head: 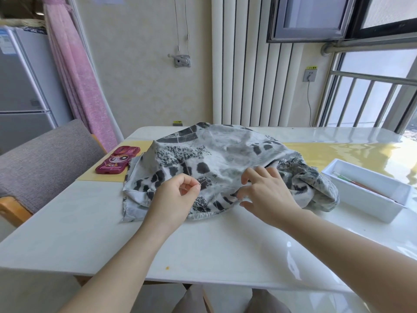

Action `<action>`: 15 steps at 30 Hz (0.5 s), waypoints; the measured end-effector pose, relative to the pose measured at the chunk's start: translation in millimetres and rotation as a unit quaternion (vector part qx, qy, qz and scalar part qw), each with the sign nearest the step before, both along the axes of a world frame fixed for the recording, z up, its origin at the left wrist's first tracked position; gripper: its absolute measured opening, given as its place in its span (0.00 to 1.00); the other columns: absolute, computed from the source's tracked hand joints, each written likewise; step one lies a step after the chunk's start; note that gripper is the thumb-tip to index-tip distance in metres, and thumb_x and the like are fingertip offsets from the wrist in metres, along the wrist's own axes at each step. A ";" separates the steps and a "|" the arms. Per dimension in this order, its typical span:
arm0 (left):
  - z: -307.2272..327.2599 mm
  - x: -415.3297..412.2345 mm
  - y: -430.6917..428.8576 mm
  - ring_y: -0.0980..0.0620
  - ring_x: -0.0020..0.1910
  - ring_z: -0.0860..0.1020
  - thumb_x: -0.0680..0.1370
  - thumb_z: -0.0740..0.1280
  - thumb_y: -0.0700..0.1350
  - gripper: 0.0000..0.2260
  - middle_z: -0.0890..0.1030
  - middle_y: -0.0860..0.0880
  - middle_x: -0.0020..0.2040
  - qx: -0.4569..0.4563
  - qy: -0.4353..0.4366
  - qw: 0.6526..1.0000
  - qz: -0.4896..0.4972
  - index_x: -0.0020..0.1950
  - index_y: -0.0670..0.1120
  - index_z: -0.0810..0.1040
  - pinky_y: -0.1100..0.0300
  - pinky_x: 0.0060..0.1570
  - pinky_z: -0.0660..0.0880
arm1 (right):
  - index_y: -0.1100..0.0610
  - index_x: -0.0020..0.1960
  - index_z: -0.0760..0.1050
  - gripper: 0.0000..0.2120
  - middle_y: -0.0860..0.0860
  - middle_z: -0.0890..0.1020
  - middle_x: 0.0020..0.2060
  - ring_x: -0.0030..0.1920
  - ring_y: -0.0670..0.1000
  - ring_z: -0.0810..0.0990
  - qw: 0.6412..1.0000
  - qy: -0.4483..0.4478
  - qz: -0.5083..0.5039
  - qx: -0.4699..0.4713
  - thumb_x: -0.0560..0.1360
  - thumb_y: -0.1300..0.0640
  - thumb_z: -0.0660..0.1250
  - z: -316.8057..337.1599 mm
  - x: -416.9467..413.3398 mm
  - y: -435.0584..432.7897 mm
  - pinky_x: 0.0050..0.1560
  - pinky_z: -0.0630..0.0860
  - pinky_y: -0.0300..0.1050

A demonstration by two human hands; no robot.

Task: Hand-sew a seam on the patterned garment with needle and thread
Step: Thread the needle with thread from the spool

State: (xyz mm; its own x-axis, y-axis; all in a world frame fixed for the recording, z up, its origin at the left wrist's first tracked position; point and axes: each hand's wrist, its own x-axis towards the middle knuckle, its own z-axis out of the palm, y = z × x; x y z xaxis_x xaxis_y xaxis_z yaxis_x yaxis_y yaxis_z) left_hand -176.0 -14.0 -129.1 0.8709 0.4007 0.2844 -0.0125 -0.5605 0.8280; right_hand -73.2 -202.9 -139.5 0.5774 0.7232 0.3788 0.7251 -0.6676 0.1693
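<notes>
From the head camera, a person is sitting at a glossy white table (pixel 203 249) with both bare forearms reaching forward. A crumpled garment (pixel 225 159) of thin, soft cloth, pale grey with black jagged patches, is lying in a heap at the middle of the table, its long side running left to right and its hemmed edge facing the person.

The left hand (pixel 174 199) is resting on the near left part of the cloth, fingers curled in, with thumb and forefinger pinching a thin needle (pixel 202 182). The needle is too fine to tell exactly which way it is pointing; its exposed end seems to be angling up and to the right. A fine pale thread (pixel 222 187) is running from it rightward across the cloth toward the right hand (pixel 268 195). That hand is lying palm down on the cloth, fingers loosely spread and bent, fingertips pressing the fabric; whether it is gripping the thread cannot be told.

A dark pink phone case (pixel 117 160) with a cartoon face is lying just left of the garment. A white rectangular plastic tray (pixel 365 195) is sitting to the right, touching the cloth's edge. A grey upholstered chair (pixel 42 159) is standing at the left.
</notes>
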 end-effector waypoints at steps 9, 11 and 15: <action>1.5 3.6 -4.5 0.59 0.43 0.77 0.78 0.67 0.43 0.04 0.80 0.55 0.42 0.006 -0.004 1.000 -0.004 0.43 0.50 0.78 0.73 0.41 0.70 | 0.48 0.34 0.79 0.09 0.42 0.77 0.37 0.41 0.52 0.75 0.993 0.064 0.027 0.098 0.63 0.52 0.79 4.9 -2.9 -17.0 0.46 0.60 0.45; 2.6 6.2 -8.2 0.61 0.42 0.76 0.78 0.67 0.43 0.05 0.79 0.55 0.41 0.007 -0.011 1.000 -0.004 0.43 0.51 0.78 0.76 0.39 0.68 | 0.48 0.36 0.78 0.07 0.38 0.71 0.35 0.43 0.49 0.69 0.990 0.091 0.023 0.104 0.67 0.49 0.76 13.9 -6.5 -25.3 0.47 0.57 0.43; 6.1 14.8 -24.4 0.61 0.41 0.76 0.78 0.67 0.43 0.06 0.79 0.55 0.41 -0.003 -0.019 1.000 -0.025 0.42 0.51 0.77 0.77 0.38 0.68 | 0.45 0.32 0.72 0.12 0.40 0.72 0.32 0.41 0.47 0.69 0.976 0.150 0.005 0.157 0.68 0.48 0.74 31.2 -10.7 -46.2 0.45 0.61 0.42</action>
